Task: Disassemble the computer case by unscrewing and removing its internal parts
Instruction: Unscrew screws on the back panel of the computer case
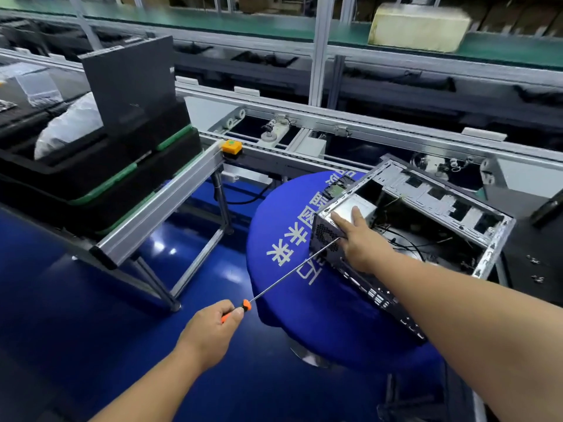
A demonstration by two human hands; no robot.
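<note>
The left hand (210, 330) is gripping a screwdriver (289, 271) by its orange handle, the long shaft reaching up and right to the case (405, 220). The right hand (359, 239), fingers straight, is pressing on the case's near left corner. The open case is lying on a round blue table (283, 239), overhanging its right edge. Blue floor is showing to the left, a conveyor (335, 123) beyond.

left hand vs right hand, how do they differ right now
The left hand is curled round the orange-handled screwdriver, well clear of the computer case. The right hand lies with straight fingers on the grey metal box at the case's corner, holding no tool. Both are bare.
</note>
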